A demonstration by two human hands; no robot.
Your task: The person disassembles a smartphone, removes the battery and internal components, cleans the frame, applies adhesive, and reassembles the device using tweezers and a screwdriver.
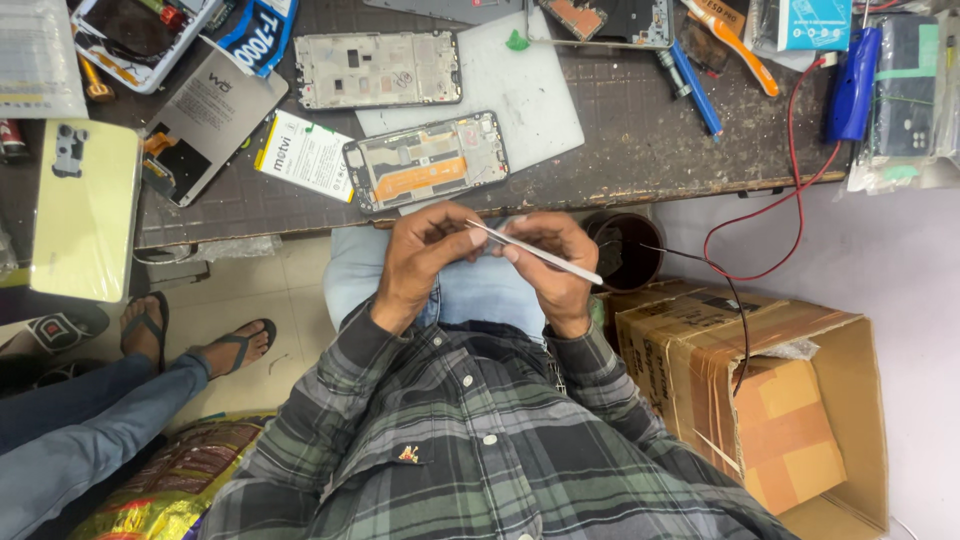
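- Centre of the frame: you are holding a thin white strip-like tool [540, 252], possibly tweezers, though the view is too small to be sure, just below the edge of the dark workbench [640, 150].
- Your left hand [425, 255] is pinching the upper-left end of the tool, fingers pressed together around it.
- Your right hand [555, 265] is gripping the tool's middle, fingertips closed on it; the lower-right end is sticking out free past this hand.
- Above your hands, an opened phone with orange inner parts [425, 160] is lying on the bench, partly on a white mat [525, 95]; neither hand is touching it.
- A second stripped phone frame [378, 68] is lying further up, with a white battery [305, 152] beside the opened phone.
- Progress, as a judgement: the phones are already lying open, so disassembly is appearing done; you are handling the tool only, and work on the phone itself is remaining.
- Upper right: a blue tool [852, 85] with a red wire [790, 190].
- Lower right: an open cardboard box [770, 400]. Lower left: another person's sandalled feet [190, 335].
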